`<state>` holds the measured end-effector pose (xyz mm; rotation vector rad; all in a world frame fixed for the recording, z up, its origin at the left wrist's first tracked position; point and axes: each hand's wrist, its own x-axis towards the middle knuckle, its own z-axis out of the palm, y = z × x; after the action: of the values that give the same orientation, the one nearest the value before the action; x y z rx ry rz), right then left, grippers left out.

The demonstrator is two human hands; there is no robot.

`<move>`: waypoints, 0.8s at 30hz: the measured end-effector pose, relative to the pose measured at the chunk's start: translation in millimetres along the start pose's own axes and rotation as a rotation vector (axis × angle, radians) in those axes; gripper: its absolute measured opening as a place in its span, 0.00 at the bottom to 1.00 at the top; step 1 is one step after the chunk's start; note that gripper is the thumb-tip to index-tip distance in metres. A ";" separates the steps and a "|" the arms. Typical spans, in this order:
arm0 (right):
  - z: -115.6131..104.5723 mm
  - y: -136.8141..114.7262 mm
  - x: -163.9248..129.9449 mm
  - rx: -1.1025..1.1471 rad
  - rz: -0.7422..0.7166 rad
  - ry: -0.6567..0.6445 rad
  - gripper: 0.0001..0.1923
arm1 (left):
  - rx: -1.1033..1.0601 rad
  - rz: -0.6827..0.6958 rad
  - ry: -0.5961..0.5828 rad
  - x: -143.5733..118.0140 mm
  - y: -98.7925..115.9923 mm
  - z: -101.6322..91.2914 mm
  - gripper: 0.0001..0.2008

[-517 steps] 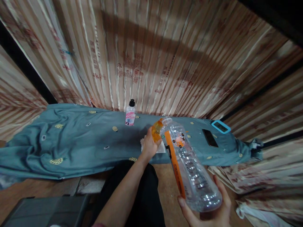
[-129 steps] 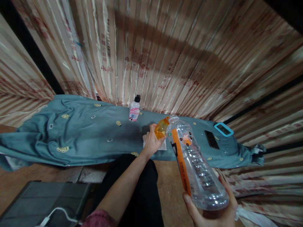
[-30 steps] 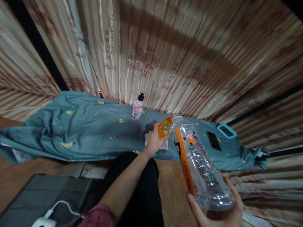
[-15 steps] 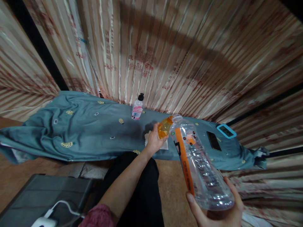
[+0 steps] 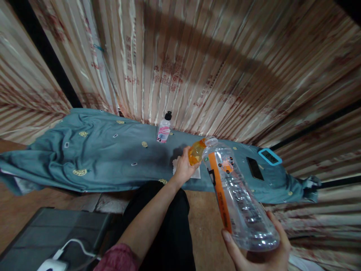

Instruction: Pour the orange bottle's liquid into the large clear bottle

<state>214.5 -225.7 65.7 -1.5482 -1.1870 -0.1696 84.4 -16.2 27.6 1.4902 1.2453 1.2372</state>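
Observation:
My right hand grips the base of a large clear plastic bottle with an orange label strip, tilted so its open neck points up and away from me. My left hand holds a small orange bottle with its mouth touching the big bottle's neck. A white tissue lies on the blue-grey cloth just under my left hand.
A small bottle with a black cap and pink label stands at the back by the striped curtain. A black phone and a blue-framed timer lie on the cloth to the right. A dark case with a white charger sits bottom left.
Both hands and bottles stay in the same pose over the last second. Since the earliest frames my view has shifted slightly, with the small bottle held at the big bottle's neck throughout.

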 end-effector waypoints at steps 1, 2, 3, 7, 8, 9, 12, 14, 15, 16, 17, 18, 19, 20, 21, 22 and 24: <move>-0.7 4.4 -0.1 -0.002 -0.006 -0.007 0.57 | 0.004 0.000 0.000 0.0 -0.2 0.1 0.34; -1.5 8.5 -0.2 -0.003 -0.013 -0.013 0.57 | 0.004 0.002 0.000 0.0 -0.4 0.2 0.34; -2.3 12.2 -0.1 -0.001 -0.027 -0.023 0.58 | 0.000 0.005 0.002 -0.1 -0.7 0.4 0.34; -3.5 13.0 0.4 0.010 -0.064 -0.027 0.58 | -0.018 0.018 0.012 -0.3 -1.4 0.8 0.33; -2.8 8.8 0.4 0.007 -0.044 -0.026 0.58 | -0.018 0.020 0.013 -0.3 -1.5 0.8 0.33; -1.9 3.4 0.3 -0.003 0.005 -0.025 0.59 | -0.018 0.022 0.012 -0.2 -1.6 0.8 0.33; 1.3 -12.3 0.1 -0.011 0.105 -0.024 0.60 | -0.017 0.017 0.004 0.1 -2.0 1.1 0.33; 2.6 -16.4 -0.2 0.000 0.134 -0.017 0.60 | -0.018 0.015 0.005 0.2 -2.7 1.7 0.33; 2.7 -16.1 -0.4 0.007 0.131 -0.009 0.60 | -0.020 0.017 0.008 0.3 -3.0 2.1 0.33; 2.6 -14.8 -0.6 0.014 0.120 -0.004 0.60 | -0.022 0.019 0.012 0.3 -3.4 2.5 0.34; 2.3 -13.1 -0.8 0.017 0.109 -0.002 0.61 | -0.024 0.021 0.016 0.2 -3.6 2.8 0.34; 1.8 -11.5 -0.9 0.017 0.103 -0.002 0.61 | -0.025 0.022 0.019 0.2 -3.6 3.1 0.34; 1.4 -10.4 -0.8 0.012 0.107 -0.009 0.61 | -0.024 0.018 0.019 0.1 -3.4 3.1 0.34; 1.0 -9.8 -0.6 0.001 0.110 -0.016 0.61 | -0.020 0.012 0.018 0.0 -2.9 3.0 0.34; 0.7 -9.7 -0.2 -0.012 0.110 -0.022 0.61 | -0.016 0.003 0.016 -0.1 -2.3 2.8 0.34; 0.4 -9.6 0.3 -0.025 0.102 -0.026 0.61 | -0.013 -0.006 0.014 -0.1 -1.6 2.4 0.34; 0.3 -9.0 1.4 -0.025 0.045 -0.022 0.59 | -0.009 -0.018 0.010 -0.2 -0.3 1.7 0.34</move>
<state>208.4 -225.8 72.4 -1.6007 -1.1702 -0.1390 86.0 -16.4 26.9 1.4655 1.2557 1.2384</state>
